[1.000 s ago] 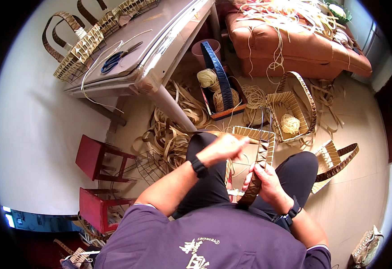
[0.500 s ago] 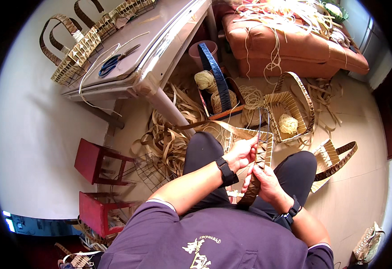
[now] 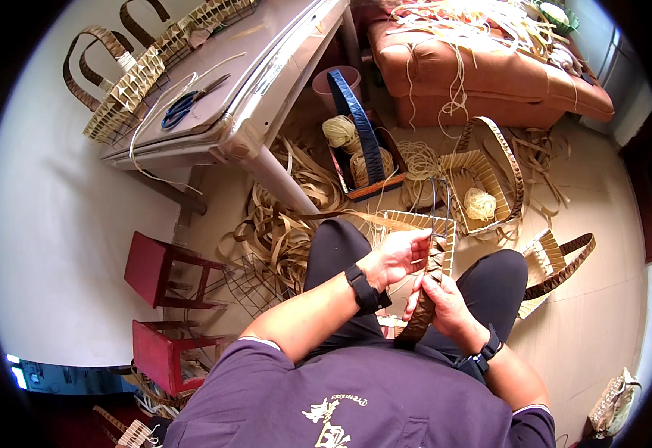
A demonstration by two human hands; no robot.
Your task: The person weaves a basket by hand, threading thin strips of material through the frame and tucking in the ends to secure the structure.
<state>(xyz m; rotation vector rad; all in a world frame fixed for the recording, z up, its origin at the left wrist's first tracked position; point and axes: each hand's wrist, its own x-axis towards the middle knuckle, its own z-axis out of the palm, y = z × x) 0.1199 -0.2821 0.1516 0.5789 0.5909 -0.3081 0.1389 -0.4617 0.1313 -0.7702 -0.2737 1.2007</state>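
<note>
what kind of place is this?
Probably a living room at home doubling as a small basket-making workspace: an orange couch heaped with pale strips, baskets standing on the floor, and a partly wrapped handle in the person's grip.

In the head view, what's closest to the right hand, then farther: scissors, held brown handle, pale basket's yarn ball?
1. Brown handle: in the right hand.
2. Yarn ball: ahead-right, in the pale basket.
3. Scissors: left, on the table.

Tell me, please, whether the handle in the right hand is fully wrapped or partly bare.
Partly bare: brown strip wraps the handle at the right hand, while its dark wires stand uncovered beyond the left hand.
</note>
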